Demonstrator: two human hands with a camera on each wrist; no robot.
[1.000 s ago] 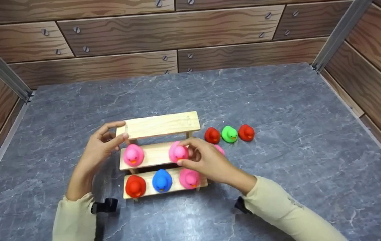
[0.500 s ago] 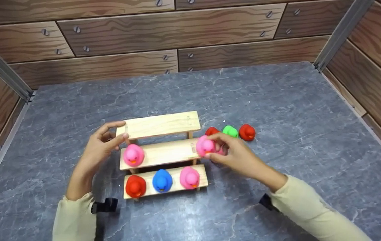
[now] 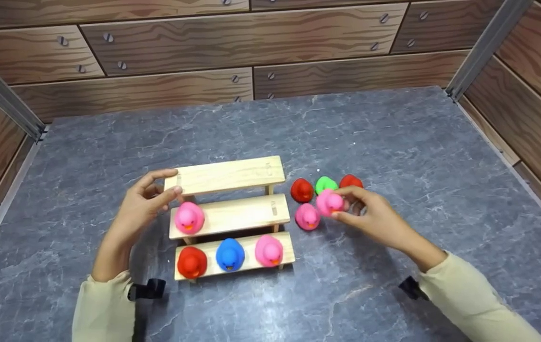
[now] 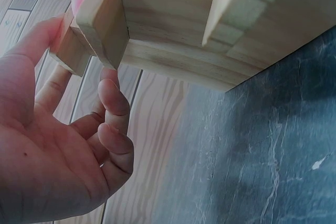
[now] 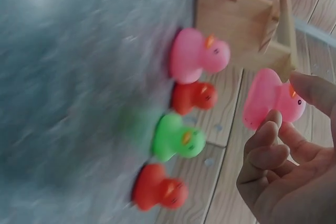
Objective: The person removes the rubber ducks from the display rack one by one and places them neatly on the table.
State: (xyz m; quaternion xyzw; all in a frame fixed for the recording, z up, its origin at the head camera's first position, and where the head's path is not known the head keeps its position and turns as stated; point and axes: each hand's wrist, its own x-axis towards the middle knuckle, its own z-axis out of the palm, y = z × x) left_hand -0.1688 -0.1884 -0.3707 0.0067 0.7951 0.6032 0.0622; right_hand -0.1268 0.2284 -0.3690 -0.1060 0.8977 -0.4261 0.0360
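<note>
A three-step wooden stand (image 3: pixel 230 175) sits on the table. My left hand (image 3: pixel 141 204) grips the left end of its top step, thumb in front and index finger behind, as the left wrist view also shows. Between thumb and fingers my right hand (image 3: pixel 377 216) pinches a pink rubber duck (image 3: pixel 330 202), held above the table to the right of the stand. On the middle step a pink duck (image 3: pixel 189 218) stands at the left end. The bottom step carries a red duck (image 3: pixel 192 262), a blue duck (image 3: pixel 230 255) and another pink duck (image 3: pixel 269 250).
Right of the stand, on the grey marbled table (image 3: pixel 394 128), are a pink duck (image 3: pixel 307 217), a red duck (image 3: pixel 302 190), a green duck (image 5: pixel 178 137) and a second red duck (image 5: pixel 159 187). Wood-patterned panels (image 3: pixel 232 42) enclose the back and sides.
My right hand has carried the pink duck from the middle step's right side out to the right, over the table near the other ducks. The left hand keeps its grip on the top step.
</note>
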